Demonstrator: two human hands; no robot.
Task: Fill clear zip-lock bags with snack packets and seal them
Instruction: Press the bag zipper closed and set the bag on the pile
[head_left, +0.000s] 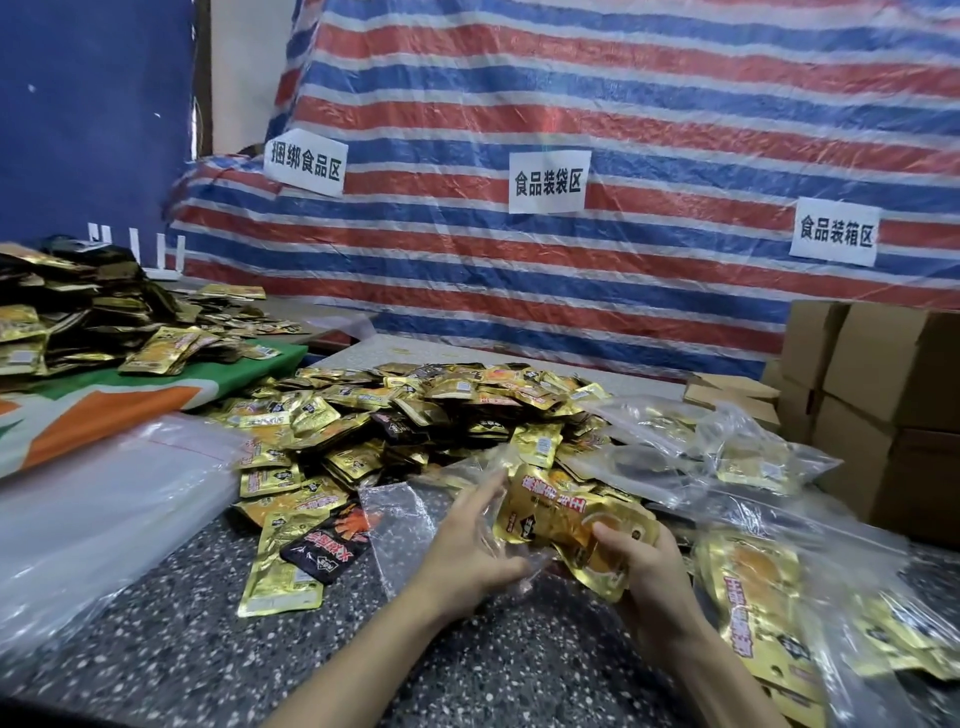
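Left of the packet heap (415, 410) lies a stack of empty bags (104, 499). In front of the heap, our left grip (467, 540) lays straight fingers against the clear zip-lock bag (397, 519); our right grip (649, 577) curls round gold snack packets (561, 519) beside it. Filled bags (748, 592) lie right of the heap.

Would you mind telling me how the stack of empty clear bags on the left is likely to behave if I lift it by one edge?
The stack of clear bags would probably flop, since its thin film already sags and wrinkles. The glossy sheets lie loose, so they may slide apart. As bare film, it is likely light.
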